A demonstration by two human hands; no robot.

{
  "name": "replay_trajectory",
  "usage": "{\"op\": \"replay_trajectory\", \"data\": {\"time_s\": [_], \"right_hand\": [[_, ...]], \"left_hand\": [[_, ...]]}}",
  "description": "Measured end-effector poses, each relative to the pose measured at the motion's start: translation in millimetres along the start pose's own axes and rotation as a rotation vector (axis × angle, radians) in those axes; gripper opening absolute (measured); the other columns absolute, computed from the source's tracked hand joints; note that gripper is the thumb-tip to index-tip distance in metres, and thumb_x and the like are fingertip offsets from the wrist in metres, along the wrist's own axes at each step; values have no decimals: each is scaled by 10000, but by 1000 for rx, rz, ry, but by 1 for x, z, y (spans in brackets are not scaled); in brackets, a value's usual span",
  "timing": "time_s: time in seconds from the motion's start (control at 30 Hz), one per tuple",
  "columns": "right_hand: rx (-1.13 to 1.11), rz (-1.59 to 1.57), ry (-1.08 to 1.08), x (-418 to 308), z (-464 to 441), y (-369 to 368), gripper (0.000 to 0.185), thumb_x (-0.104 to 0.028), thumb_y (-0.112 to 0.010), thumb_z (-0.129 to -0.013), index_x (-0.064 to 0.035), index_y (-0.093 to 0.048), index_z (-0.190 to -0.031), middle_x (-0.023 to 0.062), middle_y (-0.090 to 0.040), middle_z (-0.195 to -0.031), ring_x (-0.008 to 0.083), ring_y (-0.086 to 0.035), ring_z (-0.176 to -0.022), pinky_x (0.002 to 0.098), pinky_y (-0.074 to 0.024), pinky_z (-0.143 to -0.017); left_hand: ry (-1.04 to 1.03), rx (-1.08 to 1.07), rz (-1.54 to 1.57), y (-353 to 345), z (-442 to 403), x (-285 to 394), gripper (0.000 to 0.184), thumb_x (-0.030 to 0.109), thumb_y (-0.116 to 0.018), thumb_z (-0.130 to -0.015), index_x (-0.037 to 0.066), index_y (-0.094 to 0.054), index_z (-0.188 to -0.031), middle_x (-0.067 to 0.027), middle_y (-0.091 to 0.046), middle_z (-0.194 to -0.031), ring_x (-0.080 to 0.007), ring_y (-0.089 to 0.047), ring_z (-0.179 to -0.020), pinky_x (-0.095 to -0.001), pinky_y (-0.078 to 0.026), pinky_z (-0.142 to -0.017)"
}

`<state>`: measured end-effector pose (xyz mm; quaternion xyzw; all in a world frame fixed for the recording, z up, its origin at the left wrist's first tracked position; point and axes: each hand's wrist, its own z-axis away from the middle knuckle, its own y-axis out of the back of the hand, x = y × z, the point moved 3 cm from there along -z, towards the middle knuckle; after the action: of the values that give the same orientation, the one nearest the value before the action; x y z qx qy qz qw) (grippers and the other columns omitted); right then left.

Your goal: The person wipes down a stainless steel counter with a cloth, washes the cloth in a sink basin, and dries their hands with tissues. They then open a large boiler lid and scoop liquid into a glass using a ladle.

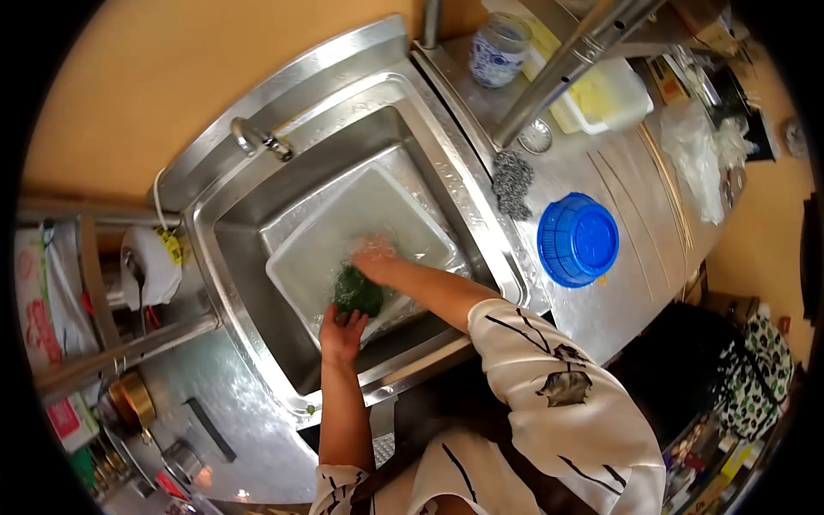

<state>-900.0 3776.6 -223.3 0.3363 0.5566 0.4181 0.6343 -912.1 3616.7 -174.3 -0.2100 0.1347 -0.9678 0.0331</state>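
Observation:
A white rectangular tub (296, 245) filled with cloudy water sits inside the steel sink (236, 249). Dark green leafy matter (358, 293) lies in the water between the two hands. My left hand (342, 332) is at the near side of the greens, palm up with its fingers apart, touching their edge. My right hand (376, 260) is partly under the water at the far side of the greens; its fingers are blurred and hidden by splashing.
A faucet (262, 140) rises behind the sink. On the right counter are a blue basket (578, 240), a steel scrubber (512, 184), long sticks (665, 184), a white container (605, 96) and a patterned jar (498, 53). A metal post (558, 77) crosses above.

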Motion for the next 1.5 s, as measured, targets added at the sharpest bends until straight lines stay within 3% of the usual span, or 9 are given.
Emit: {"op": "replay_trajectory", "data": {"time_s": [0.07, 0.23, 0.77, 0.9, 0.93, 1.0, 1.27, 1.4, 1.5], "right_hand": [[862, -236, -655, 38, -9, -29, 230, -179, -550, -771, -58, -616, -956, 174, -569, -1065, 334, -546, -998, 416, -431, -855], [-81, -779, -526, 13, -23, -45, 477, -234, -670, -634, -12, -543, -1036, 200, -567, -1036, 346, -540, -973, 402, -424, -846], [836, -623, -273, -133, 5, 80, 215, -130, -630, -724, -104, -480, -876, 84, -577, -594, 278, -574, -509, 365, -430, -431], [921, -650, -376, -112, -10, 74, 189, -127, -625, -740, -92, -506, -882, 83, -566, -593, 267, -568, -509, 370, -440, -467], [934, -648, -405, -102, -10, 72, 182, -127, -609, -754, -86, -506, -898, 86, -562, -588, 270, -566, -515, 375, -440, -476], [750, -614, -880, -31, -6, 52, 177, -150, -547, -786, -76, -501, -940, 98, -587, -612, 307, -577, -538, 406, -450, -490], [495, 149, -647, -1, 25, 27, 554, -210, -605, -762, -40, -395, -1246, 199, -460, -1173, 338, -478, -1054, 388, -408, -868], [57, 220, -191, 1, 20, 2, 621, -183, -596, -765, -15, -334, -1302, 204, -368, -1278, 333, -464, -1085, 373, -383, -930], [-88, -236, -804, 10, 12, 1, 548, -130, -567, -807, -54, -337, -1298, 190, -452, -1227, 335, -474, -1088, 371, -359, -954]], "left_hand": [[29, 59, -88, -6, -4, 5, 519, 359, -420, -906, 69, -279, -1313, -211, -271, -1351, -366, -340, -1204, -540, -299, -982], [279, -245, -2, -14, -33, 5, 551, 486, -297, -889, 139, -335, -1316, -100, -328, -1369, -329, -282, -1262, -615, -207, -981], [-679, -568, -456, -11, -33, 66, 292, 180, -489, -819, 25, -543, -1060, -70, -578, -1000, -201, -564, -869, -294, -457, -754], [-563, -219, -1020, -32, -38, 86, 231, 174, -534, -805, 3, -574, -955, -65, -595, -861, -174, -557, -756, -309, -453, -667], [-314, -87, -325, -32, -43, 74, 222, 193, -574, -797, 0, -583, -905, -60, -591, -761, -165, -551, -648, -298, -452, -584], [-364, -68, -282, -47, -18, 34, 243, 212, -585, -798, -7, -586, -905, -62, -590, -750, -159, -550, -642, -291, -449, -582], [53, 17, -523, -7, -22, 22, 753, 373, -555, -828, 95, -134, -1387, -157, -223, -1404, -333, -253, -1256, -540, -336, -895], [38, -30, -530, -19, -14, 26, 754, 441, -527, -836, 117, -142, -1397, -129, -216, -1421, -353, -223, -1279, -594, -303, -912], [241, -166, -284, -22, -27, 16, 740, 437, -516, -840, 128, -142, -1399, -100, -147, -1436, -345, -204, -1280, -585, -274, -949]]}}
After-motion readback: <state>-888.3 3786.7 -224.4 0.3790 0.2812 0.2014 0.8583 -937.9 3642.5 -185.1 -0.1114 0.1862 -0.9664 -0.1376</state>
